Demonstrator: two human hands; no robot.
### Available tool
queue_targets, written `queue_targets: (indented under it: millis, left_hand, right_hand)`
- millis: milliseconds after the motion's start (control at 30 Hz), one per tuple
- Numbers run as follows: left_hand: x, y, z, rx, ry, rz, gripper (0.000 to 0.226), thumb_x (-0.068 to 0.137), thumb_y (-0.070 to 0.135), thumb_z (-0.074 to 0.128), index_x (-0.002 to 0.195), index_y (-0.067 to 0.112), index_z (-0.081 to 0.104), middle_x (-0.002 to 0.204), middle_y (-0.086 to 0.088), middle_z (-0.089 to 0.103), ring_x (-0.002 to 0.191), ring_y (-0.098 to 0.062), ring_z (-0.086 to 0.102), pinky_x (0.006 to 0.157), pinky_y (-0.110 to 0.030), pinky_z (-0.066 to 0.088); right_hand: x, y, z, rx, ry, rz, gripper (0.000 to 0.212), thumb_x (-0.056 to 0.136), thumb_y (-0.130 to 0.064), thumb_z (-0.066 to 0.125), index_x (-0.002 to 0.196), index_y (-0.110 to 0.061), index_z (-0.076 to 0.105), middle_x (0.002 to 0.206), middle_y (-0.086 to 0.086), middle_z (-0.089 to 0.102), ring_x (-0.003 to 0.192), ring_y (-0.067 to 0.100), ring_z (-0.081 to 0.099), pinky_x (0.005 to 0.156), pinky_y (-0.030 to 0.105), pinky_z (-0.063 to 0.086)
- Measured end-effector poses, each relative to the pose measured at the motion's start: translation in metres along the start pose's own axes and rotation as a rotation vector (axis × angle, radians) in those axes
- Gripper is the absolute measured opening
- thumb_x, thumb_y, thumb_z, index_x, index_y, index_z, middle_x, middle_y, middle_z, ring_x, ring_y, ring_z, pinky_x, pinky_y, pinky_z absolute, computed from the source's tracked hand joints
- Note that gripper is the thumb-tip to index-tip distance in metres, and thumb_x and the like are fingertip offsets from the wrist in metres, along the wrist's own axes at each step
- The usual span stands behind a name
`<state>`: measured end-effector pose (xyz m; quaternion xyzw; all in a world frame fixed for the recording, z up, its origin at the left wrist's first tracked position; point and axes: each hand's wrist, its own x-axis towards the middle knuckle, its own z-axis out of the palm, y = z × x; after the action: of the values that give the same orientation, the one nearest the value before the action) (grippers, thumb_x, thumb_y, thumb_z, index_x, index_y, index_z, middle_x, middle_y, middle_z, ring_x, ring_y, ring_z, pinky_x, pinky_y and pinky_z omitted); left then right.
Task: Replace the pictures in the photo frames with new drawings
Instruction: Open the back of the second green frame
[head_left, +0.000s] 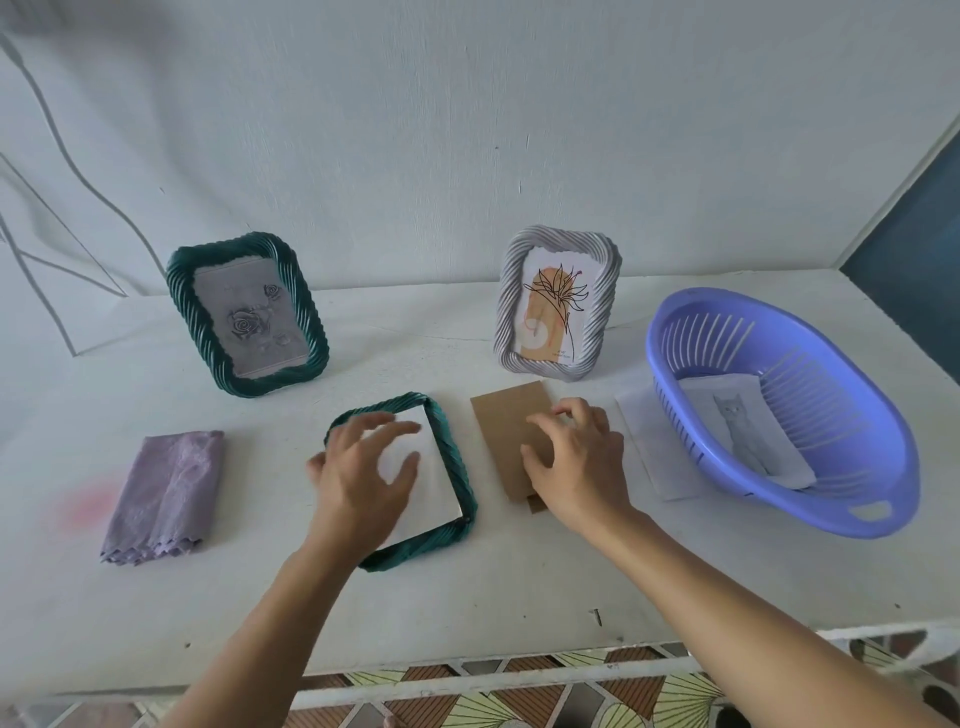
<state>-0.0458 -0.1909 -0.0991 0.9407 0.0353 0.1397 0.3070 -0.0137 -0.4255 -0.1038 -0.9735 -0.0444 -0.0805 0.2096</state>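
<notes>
My left hand (363, 467), grip open, presses the face-down green ribbed frame (456, 467); right hand (576, 452) seemingly pinches brown cardboard backing (509, 421)

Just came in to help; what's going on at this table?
A person is swapping pictures in photo frames. Their left hand rests on a white sheet inside the green frame lying face down. The right hand rests on a brown backing board beside it. A cat drawing lies in the purple basket.
</notes>
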Motion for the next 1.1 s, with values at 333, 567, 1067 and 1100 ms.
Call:
queue_targets:
  millis: [333,567,1067,1100]
  left_hand:
    - [-0.016,-0.035,-0.027,0.115,-0.116,-0.222,0.034,0.093,0.040,0.064,0.127,0.036,0.063,0.138,0.014,0.053,0.130,-0.015,0.042,0.090,-0.037,0.020]
    - [-0.010,-0.037,-0.028,0.131,-0.149,-0.173,0.042,0.095,0.042,0.060,0.136,0.032,0.057,0.143,0.015,0.052,0.133,-0.014,0.041,0.094,-0.039,0.023]
    - [0.009,-0.055,-0.037,0.113,-0.225,-0.080,0.042,0.092,0.035,0.069,0.129,0.015,0.066,0.139,0.002,0.049,0.116,-0.020,0.055,0.103,-0.037,0.030]
    - [0.010,-0.056,-0.038,0.110,-0.230,-0.074,0.042,0.092,0.035,0.069,0.128,0.015,0.067,0.139,0.002,0.049,0.117,-0.020,0.055,0.103,-0.037,0.030]
  right_hand:
    - [0.002,-0.043,0.011,0.049,-0.091,-0.228,0.026,0.094,-0.037,0.054,0.110,-0.025,0.071,0.100,-0.006,0.067,0.102,0.022,0.059,0.083,0.036,0.038]
    - [-0.008,-0.058,0.023,0.044,-0.195,-0.187,0.030,0.095,-0.046,0.052,0.115,-0.030,0.069,0.109,-0.008,0.066,0.109,0.020,0.050,0.089,0.037,0.032]
    - [0.025,-0.081,0.034,-0.088,-0.140,-0.215,0.040,0.090,-0.054,0.057,0.121,-0.029,0.063,0.114,0.001,0.053,0.114,0.026,0.045,0.088,0.041,0.037]
    - [0.030,-0.081,0.034,-0.099,-0.142,-0.234,0.041,0.090,-0.054,0.057,0.123,-0.030,0.062,0.114,0.000,0.052,0.113,0.026,0.045,0.087,0.041,0.038]
